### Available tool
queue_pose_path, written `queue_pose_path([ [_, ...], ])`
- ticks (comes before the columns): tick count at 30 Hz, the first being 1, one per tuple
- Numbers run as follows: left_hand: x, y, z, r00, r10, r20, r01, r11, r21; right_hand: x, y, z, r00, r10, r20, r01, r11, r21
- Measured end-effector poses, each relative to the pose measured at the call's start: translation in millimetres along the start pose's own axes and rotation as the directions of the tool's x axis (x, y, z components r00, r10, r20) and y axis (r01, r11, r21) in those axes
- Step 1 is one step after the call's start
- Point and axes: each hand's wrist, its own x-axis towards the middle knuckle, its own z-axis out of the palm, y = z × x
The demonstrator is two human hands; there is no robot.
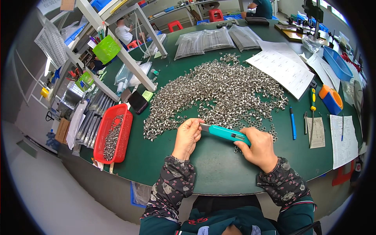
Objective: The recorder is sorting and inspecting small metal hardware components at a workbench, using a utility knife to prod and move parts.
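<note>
two hands, left (188, 135) & right (258, 149), fingers gripping one teal cutter (225, 133) near countless metal rings (219, 90).

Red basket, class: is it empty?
No, the red basket at the table's left edge holds a strip of small metal parts along its middle.

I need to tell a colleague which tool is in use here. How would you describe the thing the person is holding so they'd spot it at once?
On the dark green worktable, just below the big heap of small silvery metal rings, the left hand and right hand hold a slim teal plastic utility knife by its ends. Unlike the blue pen and yellow-handled screwdriver lying nearby, it is teal and off the table.
</note>
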Motion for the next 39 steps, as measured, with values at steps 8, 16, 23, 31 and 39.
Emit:
queue_pose_path([
  [8,0.3,0.3,-0.8,1.000,-0.021,0.001,0.021,0.993,-0.116,2.1,9.3,-0.7,0.966,0.221,0.132,-0.239,0.961,0.140],
  [16,-0.9,0.0,0.8,0.999,-0.023,0.044,0.028,0.993,-0.115,2.0,8.2,-2.5,0.942,0.248,0.225,-0.289,0.943,0.167],
  [23,-0.6,3.3,2.2,0.995,-0.080,0.063,0.092,0.970,-0.225,4.0,7.9,-4.4,0.921,0.308,0.238,-0.355,0.917,0.185],
  [31,0.6,0.2,1.0,0.996,-0.032,0.084,0.047,0.981,-0.189,4.9,7.9,-4.4,0.874,0.358,0.329,-0.434,0.880,0.194],
  [39,1.2,-3.7,-3.6,0.996,-0.045,0.078,0.065,0.959,-0.277,0.3,5.6,3.7,0.991,0.133,-0.022,-0.127,0.978,0.164],
])
